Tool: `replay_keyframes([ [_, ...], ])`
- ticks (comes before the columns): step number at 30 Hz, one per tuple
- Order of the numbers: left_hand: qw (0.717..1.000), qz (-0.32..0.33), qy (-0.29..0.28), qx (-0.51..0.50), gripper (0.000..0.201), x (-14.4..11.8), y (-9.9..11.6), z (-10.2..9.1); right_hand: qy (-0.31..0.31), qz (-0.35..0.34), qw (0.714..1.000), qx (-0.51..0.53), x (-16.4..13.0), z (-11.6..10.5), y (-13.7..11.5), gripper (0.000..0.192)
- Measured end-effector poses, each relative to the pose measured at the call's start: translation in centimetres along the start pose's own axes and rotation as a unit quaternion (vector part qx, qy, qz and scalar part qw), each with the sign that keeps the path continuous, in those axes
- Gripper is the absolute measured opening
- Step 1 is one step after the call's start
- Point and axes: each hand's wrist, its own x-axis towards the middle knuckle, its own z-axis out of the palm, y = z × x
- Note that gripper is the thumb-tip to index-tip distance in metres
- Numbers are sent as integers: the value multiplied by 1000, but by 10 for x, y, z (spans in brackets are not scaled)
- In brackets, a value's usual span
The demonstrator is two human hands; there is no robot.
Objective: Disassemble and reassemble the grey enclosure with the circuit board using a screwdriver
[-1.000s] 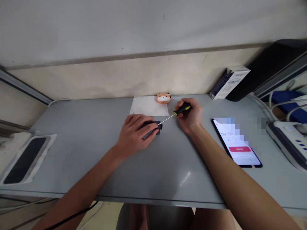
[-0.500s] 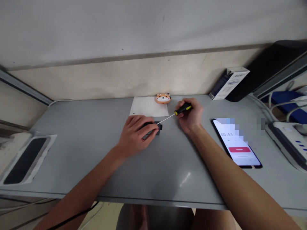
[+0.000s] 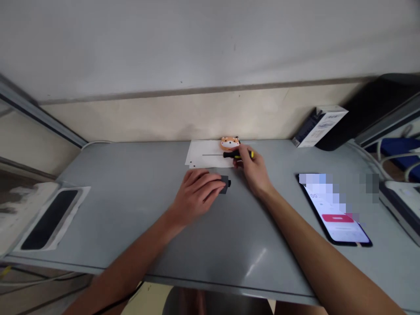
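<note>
Left hand (image 3: pixel 198 192): palm down, fingers curled over a small dark block (image 3: pixel 225 184) mid-table; block's right end shows.
Right hand (image 3: pixel 251 166): fingers closed on a screwdriver (image 3: pixel 231 155), black and yellow handle; thin shaft lies over the white paper sheet (image 3: pixel 205 155).
Behind: orange animal-face case (image 3: pixel 230 143), seemingly shut.
Table (image 3: pixel 138 205): grey, smooth, glossy; front edge near.
Right: phone (image 3: pixel 337 216), screen lit.
Left: dark flat device (image 3: pixel 49 218) on white wrap.
</note>
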Motion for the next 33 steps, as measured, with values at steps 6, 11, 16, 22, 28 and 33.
replay_keyframes([
  [6, 1000, -4, 28, 6, 16, -4, 13, 9, -79, -55, 990, -103, -10, 3, -2, 46],
  [11, 999, 18, 39, -20, 18, -1, 8, 4, -108, -48, 985, -128, -13, 4, -3, 50],
  [16, 998, -50, -2, -48, 25, -12, -6, -17, -116, -55, 982, -137, -15, 4, -4, 57],
  [22, 959, -207, -44, -189, 21, -27, -18, -24, -87, -23, 988, -122, -12, 2, -2, 65],
  [28, 885, -359, -67, -287, 29, -20, -25, -11, -1, 33, 999, 31, 0, -3, 3, 56],
  [33, 894, -364, -109, -239, 28, -14, -32, -4, 47, 36, 992, 114, 8, -9, 3, 45],
])
